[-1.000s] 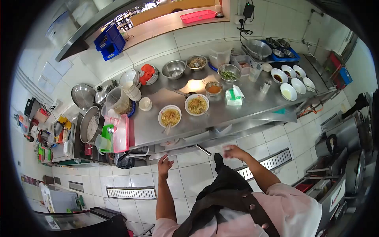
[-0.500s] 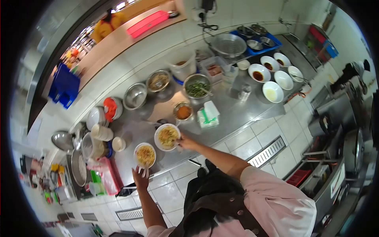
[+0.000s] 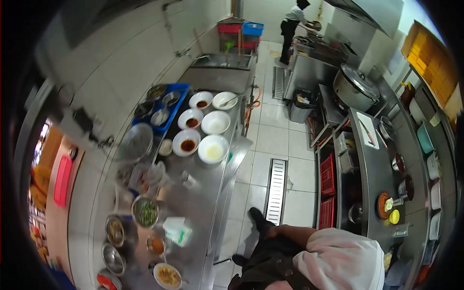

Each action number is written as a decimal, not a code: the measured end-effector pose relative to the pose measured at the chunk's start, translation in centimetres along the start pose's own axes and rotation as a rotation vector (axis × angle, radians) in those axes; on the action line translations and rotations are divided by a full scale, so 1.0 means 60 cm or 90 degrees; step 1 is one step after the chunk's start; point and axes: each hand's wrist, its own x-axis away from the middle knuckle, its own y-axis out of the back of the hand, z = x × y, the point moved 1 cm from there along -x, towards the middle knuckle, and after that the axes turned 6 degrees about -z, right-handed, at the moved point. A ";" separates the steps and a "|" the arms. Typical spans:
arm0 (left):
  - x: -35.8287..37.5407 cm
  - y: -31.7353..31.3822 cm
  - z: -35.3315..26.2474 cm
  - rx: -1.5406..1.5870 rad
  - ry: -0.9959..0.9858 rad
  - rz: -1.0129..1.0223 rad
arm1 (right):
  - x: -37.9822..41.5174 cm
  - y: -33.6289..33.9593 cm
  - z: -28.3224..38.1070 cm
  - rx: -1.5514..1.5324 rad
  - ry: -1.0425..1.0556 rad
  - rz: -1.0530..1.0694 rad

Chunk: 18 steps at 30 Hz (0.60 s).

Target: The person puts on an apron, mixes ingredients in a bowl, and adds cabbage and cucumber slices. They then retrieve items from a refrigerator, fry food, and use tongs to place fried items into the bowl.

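Observation:
My right hand (image 3: 271,233) hangs low beside the dark apron (image 3: 263,251); its fingers are too indistinct to make out, and nothing shows in it. My left hand is out of the picture. At the near end of the steel counter (image 3: 193,208) stands a white bowl of yellowish food (image 3: 167,276). Close by it are a small metal bowl of orange powder (image 3: 155,245), a green-and-white pack of tissues (image 3: 177,231) and a metal bowl of chopped greens (image 3: 145,211).
Several white bowls (image 3: 212,149), some with dark sauce, stand farther along the counter. A tiled aisle (image 3: 270,123) with a floor drain (image 3: 277,188) runs between counter and right-hand shelving. A large lidded pot (image 3: 356,87) is at right. Another person (image 3: 292,29) works at the far end.
My view has swung right along the aisle. My right hand has left the food bowl and dropped to my side. My left hand and the second food bowl have gone out of view.

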 end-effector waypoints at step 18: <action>-0.515 -0.784 -0.652 -0.397 -0.037 0.054 | 0.418 0.668 -0.503 -0.264 -0.251 -0.315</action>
